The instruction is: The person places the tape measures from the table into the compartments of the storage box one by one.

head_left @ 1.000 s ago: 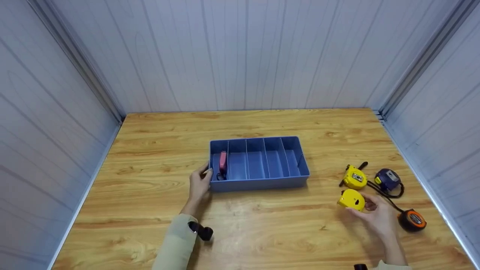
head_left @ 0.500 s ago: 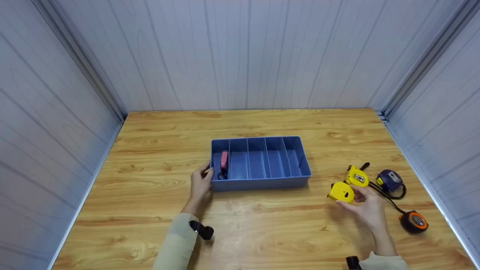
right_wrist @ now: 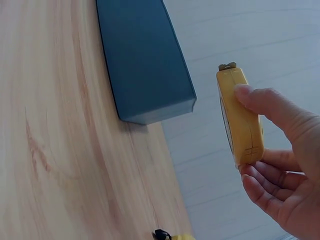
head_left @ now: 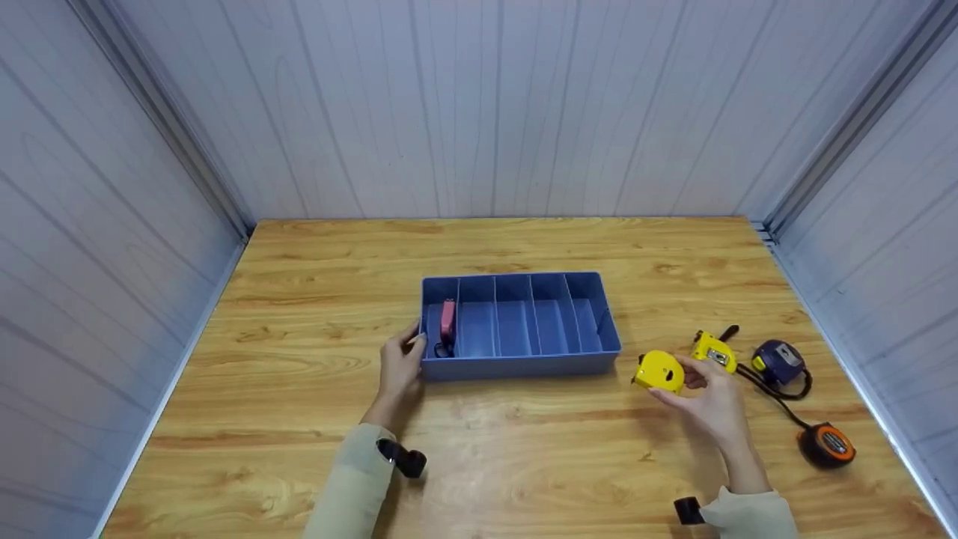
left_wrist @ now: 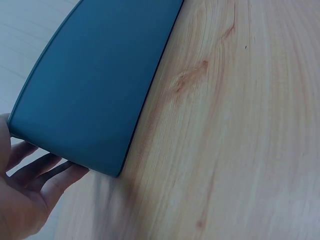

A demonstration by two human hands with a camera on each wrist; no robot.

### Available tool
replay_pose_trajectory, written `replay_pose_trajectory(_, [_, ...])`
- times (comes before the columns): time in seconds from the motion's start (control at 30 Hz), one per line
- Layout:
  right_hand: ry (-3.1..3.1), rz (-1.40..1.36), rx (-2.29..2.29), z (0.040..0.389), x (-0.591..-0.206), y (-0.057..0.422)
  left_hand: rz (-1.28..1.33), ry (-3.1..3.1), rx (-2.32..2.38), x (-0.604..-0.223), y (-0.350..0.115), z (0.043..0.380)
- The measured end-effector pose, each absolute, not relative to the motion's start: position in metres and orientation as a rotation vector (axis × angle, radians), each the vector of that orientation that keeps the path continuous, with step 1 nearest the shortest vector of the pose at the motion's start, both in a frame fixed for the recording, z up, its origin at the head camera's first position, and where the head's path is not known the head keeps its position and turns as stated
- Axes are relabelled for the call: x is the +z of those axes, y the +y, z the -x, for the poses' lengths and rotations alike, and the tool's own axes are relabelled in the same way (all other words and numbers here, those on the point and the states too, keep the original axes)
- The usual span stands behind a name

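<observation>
My left hand (head_left: pixel 400 367) grips the left end of a blue divided box (head_left: pixel 516 367); in the left wrist view its fingers (left_wrist: pixel 62 180) lie against the box's end wall. A pink tape measure (head_left: pixel 447 320) with a dark strap stands in the leftmost compartment. To the right of the box, my right hand (head_left: pixel 715 400) pinches a yellow tape measure (head_left: pixel 658 370) between thumb and fingers, held above the table. The right wrist view shows the thumb on one edge of this yellow tape measure (right_wrist: pixel 241 117), near the box's corner.
Behind the right hand lies another yellow tape measure (head_left: pixel 713 352) with a black strap. A dark blue tape measure (head_left: pixel 778 361) and a black-and-orange one (head_left: pixel 827 445) lie farther right on the wooden table (head_left: pixel 337 292). Pale panels (head_left: pixel 479 112) enclose the back and sides.
My right hand has carried the yellow tape measure left and slightly away from me, closer to the box. My left hand stays on the box's left end.
</observation>
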State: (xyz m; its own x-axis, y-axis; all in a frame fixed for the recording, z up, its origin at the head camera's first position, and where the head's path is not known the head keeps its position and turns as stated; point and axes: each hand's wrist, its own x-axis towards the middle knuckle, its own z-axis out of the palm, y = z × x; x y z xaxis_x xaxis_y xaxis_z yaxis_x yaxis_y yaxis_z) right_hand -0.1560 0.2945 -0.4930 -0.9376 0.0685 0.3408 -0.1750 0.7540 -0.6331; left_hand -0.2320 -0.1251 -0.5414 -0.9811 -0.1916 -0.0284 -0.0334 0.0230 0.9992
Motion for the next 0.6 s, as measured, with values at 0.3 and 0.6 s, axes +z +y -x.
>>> replay_pose_trajectory(0.3, [-2.532, -0.158, 1.049, 0.168, -0.494, 0.281, -0.158, -2.149, -2.093, -0.532, -0.126, 0.227])
replay_pose_trajectory(0.6, [-2.569, -0.167, 1.127, 0.178, -0.489, 0.265, -0.153, -2.138, -2.118, -0.537, -0.126, 0.228])
